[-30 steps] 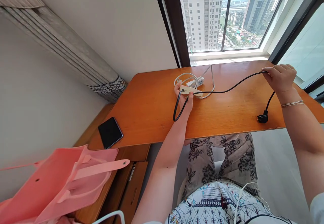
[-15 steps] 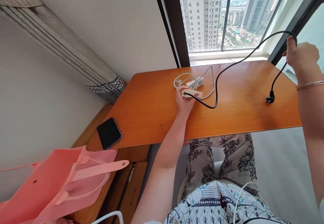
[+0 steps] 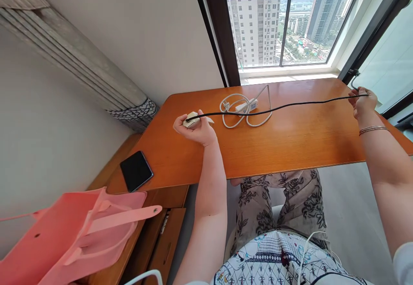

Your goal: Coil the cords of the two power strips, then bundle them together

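Free desk front (image 3: 284, 147) (black cable (image 3: 297, 103) beyond)

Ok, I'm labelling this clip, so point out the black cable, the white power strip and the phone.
Black cable (image 3: 300, 103): head view, middle of the stretch between the hands.
White power strip (image 3: 253, 105): head view, its socketed end.
Phone (image 3: 136, 171): head view, middle of its dark screen.

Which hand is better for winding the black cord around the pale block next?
Probably the right hand: it grips the black cord well away from the pale block, so it could lead the cord around. The left hand is holding the block.
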Motion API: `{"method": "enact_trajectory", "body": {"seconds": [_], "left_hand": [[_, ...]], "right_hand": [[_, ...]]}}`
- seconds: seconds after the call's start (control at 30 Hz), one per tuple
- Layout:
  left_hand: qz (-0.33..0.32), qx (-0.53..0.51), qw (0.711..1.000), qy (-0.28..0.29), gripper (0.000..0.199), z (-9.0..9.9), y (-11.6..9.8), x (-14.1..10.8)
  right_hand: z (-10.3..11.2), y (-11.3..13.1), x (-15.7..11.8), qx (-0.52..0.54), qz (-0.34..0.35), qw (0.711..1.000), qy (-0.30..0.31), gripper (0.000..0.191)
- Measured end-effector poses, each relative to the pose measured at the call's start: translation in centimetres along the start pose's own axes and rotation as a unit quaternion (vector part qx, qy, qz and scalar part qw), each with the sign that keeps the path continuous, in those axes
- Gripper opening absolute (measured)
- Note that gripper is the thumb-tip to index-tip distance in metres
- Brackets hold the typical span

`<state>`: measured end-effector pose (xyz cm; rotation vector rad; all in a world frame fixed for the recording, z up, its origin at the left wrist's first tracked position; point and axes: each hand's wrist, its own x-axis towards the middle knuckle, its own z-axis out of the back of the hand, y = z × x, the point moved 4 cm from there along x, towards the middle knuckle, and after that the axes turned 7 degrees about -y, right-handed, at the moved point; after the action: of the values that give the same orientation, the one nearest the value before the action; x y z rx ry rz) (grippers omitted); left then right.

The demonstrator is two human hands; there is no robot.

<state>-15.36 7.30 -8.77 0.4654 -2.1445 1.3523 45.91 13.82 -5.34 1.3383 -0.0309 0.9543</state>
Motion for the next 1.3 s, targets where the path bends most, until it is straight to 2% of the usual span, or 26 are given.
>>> {"method": "enact_trajectory", "body": {"seconds": [0.1,0.23,0.37,0.43,0.5,0.6,0.63,0.7,0.77,0.83,0.87,0.9,0.93,0.97,1.03,1.13,1.17,1.23,1.3], "left_hand": [[0.009,-0.005,1.0,-0.002,0.032,-0.1,0.2,0.0],[-0.004,-0.018,0.999,-0.034,0.028,0.4,0.1,0.3],[-0.021,0.009,0.999,-0.026,0.027,0.3,-0.5,0.1],[-0.034,0.001,0.999,-0.007,0.029,0.2,-1.1,-0.4],[-0.057,-0.03,0.998,0.02,0.031,0.0,-1.9,-1.3],[-0.093,-0.058,0.99,0.087,0.034,-0.1,-3.4,-2.9],[-0.106,-0.063,0.986,0.11,0.035,-0.1,-3.8,-3.5],[-0.139,-0.08,0.976,0.146,0.034,-0.1,-4.8,-4.4],[-0.171,-0.108,0.964,0.171,0.031,-0.1,-5.6,-5.0],[-0.177,-0.132,0.956,0.192,0.029,-0.1,-6.1,-5.2],[-0.171,-0.138,0.955,0.202,0.029,-0.1,-6.1,-5.2],[-0.162,-0.141,0.954,0.21,0.029,-0.2,-6.1,-5.1],[-0.155,-0.141,0.954,0.216,0.029,-0.2,-6.1,-5.1],[-0.151,-0.137,0.954,0.219,0.03,-0.2,-6.0,-5.0],[-0.153,-0.127,0.955,0.22,0.031,-0.3,-6.0,-5.0],[-0.16,-0.117,0.951,0.236,0.037,-0.5,-6.0,-5.4],[-0.159,-0.112,0.948,0.252,0.04,-0.7,-6.0,-5.6],[-0.16,-0.099,0.937,0.293,0.048,-1.0,-6.1,-6.1],[-0.171,-0.098,0.922,0.333,0.05,-1.1,-6.4,-6.6]], "right_hand": [[-1.0,-1.5,-3.5,-0.034,-0.106,0.993,0.026,0.02],[-1.1,-2.3,-6.2,-0.093,-0.087,0.986,0.105,0.004],[-1.2,-1.5,-7.7,-0.203,0.004,0.962,0.181,0.024],[-1.7,0.4,-8.4,-0.266,0.075,0.945,0.175,0.04],[-2.7,3.4,-9.7,-0.248,0.132,0.946,0.16,0.047],[-4.1,9.5,-13.7,-0.072,0.186,0.961,0.191,0.041],[-4.4,11.7,-15.6,0.004,0.191,0.958,0.215,0.039],[-4.8,15.6,-19.7,0.152,0.177,0.923,0.307,0.044],[-4.8,18.7,-24.1,0.241,0.157,0.846,0.448,0.051],[-4.5,20.4,-28.0,0.247,0.167,0.761,0.576,0.053],[-4.3,20.7,-29.4,0.225,0.182,0.729,0.621,0.054],[-4.2,20.6,-30.3,0.196,0.197,0.711,0.646,0.054],[-4.1,20.3,-30.8,0.167,0.207,0.708,0.654,0.05],[-4.2,19.9,-30.9,0.146,0.209,0.719,0.646,0.042],[-4.5,18.9,-29.9,0.146,0.177,0.771,0.594,0.03],[-5.1,17.7,-26.9,0.262,0.062,0.849,0.454,0.039],[-5.3,17.4,-25.8,0.312,0.023,0.862,0.399,0.045],[-5.8,17.1,-23.9,0.389,-0.03,0.869,0.303,0.052],[-6.4,17.1,-22.6,0.423,-0.052,0.872,0.241,0.053]]}}
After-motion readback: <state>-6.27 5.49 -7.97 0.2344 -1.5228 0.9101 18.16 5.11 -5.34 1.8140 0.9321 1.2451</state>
